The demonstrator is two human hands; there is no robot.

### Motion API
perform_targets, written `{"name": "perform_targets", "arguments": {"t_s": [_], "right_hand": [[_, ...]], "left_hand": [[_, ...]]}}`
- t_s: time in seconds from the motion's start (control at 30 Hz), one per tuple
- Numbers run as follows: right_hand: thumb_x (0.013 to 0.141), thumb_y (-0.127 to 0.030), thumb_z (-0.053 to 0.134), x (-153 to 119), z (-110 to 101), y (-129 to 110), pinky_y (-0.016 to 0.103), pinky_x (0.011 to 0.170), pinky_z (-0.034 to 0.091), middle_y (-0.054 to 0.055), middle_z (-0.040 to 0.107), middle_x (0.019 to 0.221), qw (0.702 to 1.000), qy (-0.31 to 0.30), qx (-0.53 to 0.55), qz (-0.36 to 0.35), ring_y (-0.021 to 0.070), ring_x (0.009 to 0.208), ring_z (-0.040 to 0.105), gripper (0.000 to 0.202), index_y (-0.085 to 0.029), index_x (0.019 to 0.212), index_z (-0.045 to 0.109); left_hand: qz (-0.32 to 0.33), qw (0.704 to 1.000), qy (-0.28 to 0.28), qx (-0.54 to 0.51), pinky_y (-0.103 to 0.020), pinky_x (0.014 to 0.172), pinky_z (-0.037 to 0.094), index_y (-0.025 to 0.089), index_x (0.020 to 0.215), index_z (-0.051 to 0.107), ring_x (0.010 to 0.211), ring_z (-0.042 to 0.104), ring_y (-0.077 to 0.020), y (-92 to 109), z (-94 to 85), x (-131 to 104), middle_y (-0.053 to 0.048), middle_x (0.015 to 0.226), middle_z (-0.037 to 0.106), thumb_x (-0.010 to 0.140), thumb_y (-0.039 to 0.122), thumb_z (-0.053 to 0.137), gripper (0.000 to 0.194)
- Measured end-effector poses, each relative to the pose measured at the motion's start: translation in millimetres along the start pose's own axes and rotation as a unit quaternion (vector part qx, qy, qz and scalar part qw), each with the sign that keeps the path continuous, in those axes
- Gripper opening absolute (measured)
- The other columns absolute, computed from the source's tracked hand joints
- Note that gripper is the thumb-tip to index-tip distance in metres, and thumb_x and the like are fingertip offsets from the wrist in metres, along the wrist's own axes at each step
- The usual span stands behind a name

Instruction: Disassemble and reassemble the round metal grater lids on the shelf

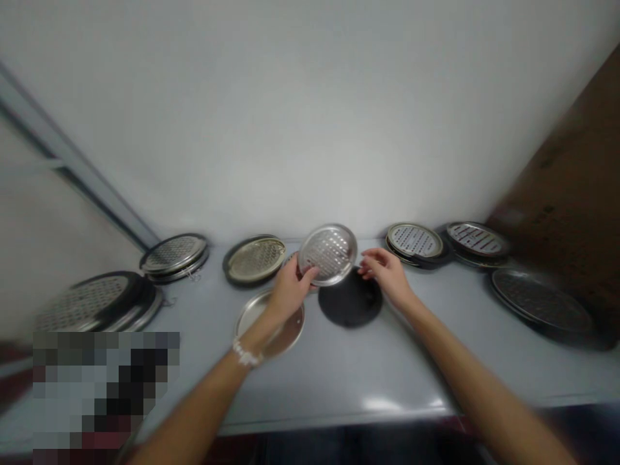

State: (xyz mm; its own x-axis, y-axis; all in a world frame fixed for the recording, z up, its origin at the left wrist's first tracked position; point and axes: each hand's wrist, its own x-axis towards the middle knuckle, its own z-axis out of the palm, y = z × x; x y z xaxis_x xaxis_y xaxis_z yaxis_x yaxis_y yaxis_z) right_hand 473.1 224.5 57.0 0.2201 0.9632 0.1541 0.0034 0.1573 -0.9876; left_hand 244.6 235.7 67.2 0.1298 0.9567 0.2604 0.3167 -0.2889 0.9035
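Observation:
A round silver grater disc point(329, 254) is raised above the table, gripped at its lower left edge by my left hand point(289, 289), thumb on its face. Just right of the disc is my right hand point(385, 270), its fingers bent and close together near the rim; whether they hold anything small is too blurred to tell. Below the disc a black round piece point(349, 302) lies on the grey table point(339, 381). Partly under my left forearm rests a shiny round metal tray point(290, 332).
Stacked round graters stand at the back left point(174, 253), far left point(92, 300), back right point(415, 241) and farther right point(477, 239). A yellowish grater point(256, 259) lies left of centre, a dark-rimmed one point(542, 300) at right. Brown cardboard point(571, 168) rises at the right.

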Motion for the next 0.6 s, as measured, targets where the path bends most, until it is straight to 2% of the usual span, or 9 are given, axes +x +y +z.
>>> {"name": "perform_targets", "arguments": {"t_s": [0.1,0.2,0.37,0.5,0.6], "right_hand": [[0.073,-0.043,0.066,2,-3,0,0.028,0.052,0.048,0.001,0.064,0.068,0.999,0.039,0.000,-0.014,0.0162,0.059,0.062,0.027,-0.018,0.083,0.064],[0.071,-0.044,0.066,5,-8,0,0.028,0.053,0.047,0.000,0.064,0.067,0.996,0.088,0.010,-0.011,0.0153,0.058,0.060,0.027,-0.019,0.081,0.063],[0.069,-0.045,0.067,7,-11,2,0.027,0.053,0.046,0.002,0.066,0.070,0.995,0.100,0.016,0.019,0.0163,0.062,0.060,0.029,-0.019,0.081,0.063],[0.071,-0.041,0.065,9,-11,8,0.028,0.058,0.048,0.002,0.066,0.075,0.997,0.066,-0.028,0.028,0.0176,0.067,0.061,0.025,-0.019,0.084,0.063],[0.069,-0.032,0.063,10,-14,13,0.030,0.065,0.049,0.002,0.065,0.082,0.991,0.017,-0.127,0.024,0.0176,0.072,0.061,0.023,-0.019,0.088,0.063]], "left_hand": [[0.104,0.979,-0.014,0.176,-0.035,0.074,0.056,0.018,0.102,0.062,0.079,0.069,-0.0231,3,-0.8,-7,-0.006,0.088,0.071,0.092,0.030,0.062,0.015],[0.163,0.954,-0.044,0.250,-0.034,0.080,0.053,0.021,0.106,0.062,0.086,0.070,-0.0236,3,-0.5,-11,-0.006,0.093,0.072,0.096,0.026,0.056,0.013],[0.160,0.951,-0.057,0.259,-0.034,0.079,0.051,0.021,0.110,0.061,0.085,0.070,-0.0241,2,0.1,-12,-0.005,0.095,0.073,0.098,0.025,0.053,0.015],[0.142,0.958,-0.022,0.248,-0.035,0.082,0.051,0.021,0.113,0.061,0.089,0.069,-0.0248,5,-1.7,-11,-0.007,0.099,0.073,0.097,0.025,0.053,0.018],[0.099,0.973,0.029,0.205,-0.034,0.081,0.051,0.020,0.107,0.061,0.086,0.068,-0.0236,6,-3.6,-8,-0.006,0.094,0.072,0.094,0.029,0.058,0.016]]}}
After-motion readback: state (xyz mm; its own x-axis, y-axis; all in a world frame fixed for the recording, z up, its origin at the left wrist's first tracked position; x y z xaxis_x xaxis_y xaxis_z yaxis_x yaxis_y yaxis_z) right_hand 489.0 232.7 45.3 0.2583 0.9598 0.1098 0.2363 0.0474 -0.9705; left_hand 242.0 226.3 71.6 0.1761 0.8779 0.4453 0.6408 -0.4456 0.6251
